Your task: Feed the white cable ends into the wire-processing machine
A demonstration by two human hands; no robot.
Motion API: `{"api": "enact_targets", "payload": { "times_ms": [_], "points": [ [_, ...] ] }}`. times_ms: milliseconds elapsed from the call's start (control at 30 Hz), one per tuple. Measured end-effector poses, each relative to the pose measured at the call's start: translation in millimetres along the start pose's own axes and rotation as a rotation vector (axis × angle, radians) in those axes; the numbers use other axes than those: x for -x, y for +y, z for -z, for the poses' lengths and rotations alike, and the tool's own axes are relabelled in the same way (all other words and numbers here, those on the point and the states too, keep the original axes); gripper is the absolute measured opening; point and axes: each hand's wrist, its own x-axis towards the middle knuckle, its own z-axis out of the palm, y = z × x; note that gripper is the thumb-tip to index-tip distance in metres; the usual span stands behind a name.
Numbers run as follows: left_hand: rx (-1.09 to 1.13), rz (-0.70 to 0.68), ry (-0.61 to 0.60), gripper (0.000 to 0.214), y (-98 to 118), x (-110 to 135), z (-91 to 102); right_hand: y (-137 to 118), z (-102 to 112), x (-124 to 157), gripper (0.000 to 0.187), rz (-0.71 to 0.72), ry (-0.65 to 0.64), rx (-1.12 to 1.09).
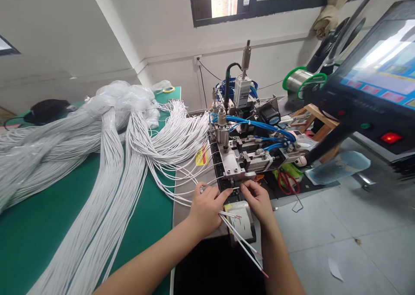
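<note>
My left hand (pixel 207 206) is closed around several white cables (pixel 241 238). Their stripped, reddish ends stick out below the palm, over the front of the machine. The thumb and forefinger of that hand reach to the machine's front edge, at a short white cable end lying across a small black fixture (pixel 236 192). On the other side of this fixture, my right hand (pixel 257 200) pinches at the tip of the same cable end. Just behind both hands stands the wire-processing machine (pixel 231 161), with metal cylinders and blue air hoses (pixel 266 124).
Bundles of white cables (pixel 110 156), partly wrapped in clear plastic, lie across the green table (pixel 155 217) at left. To the right are red-handled scissors (pixel 287 182), a green wire spool (pixel 303 82) and a screen on an arm (pixel 379 70). A white-covered block (pixel 241 221) sits below my hands.
</note>
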Motion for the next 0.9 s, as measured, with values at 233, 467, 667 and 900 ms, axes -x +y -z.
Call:
{"api": "enact_targets", "payload": {
  "times_ms": [233, 467, 667, 900],
  "points": [
    [-0.006, -0.001, 0.008, 0.042, -0.2, 0.7, -1.2, 1.0, 0.3, 0.1, 0.026, -0.002, -0.007, -0.01],
    [-0.025, 0.023, 0.003, 0.041, 1.2, 1.1, -0.8, 0.6, -0.7, -0.7, 0.025, -0.012, -0.003, -0.015],
    [-0.014, 0.035, -0.005, 0.043, 1.3, 0.8, -0.2, -0.6, -1.6, -0.5, 0.026, -0.021, 0.009, -0.012],
    [-0.012, 0.032, -0.021, 0.046, 0.5, 0.9, -0.8, -1.4, -2.7, 0.9, 0.027, -0.007, 0.041, 0.013]
  ]
}}
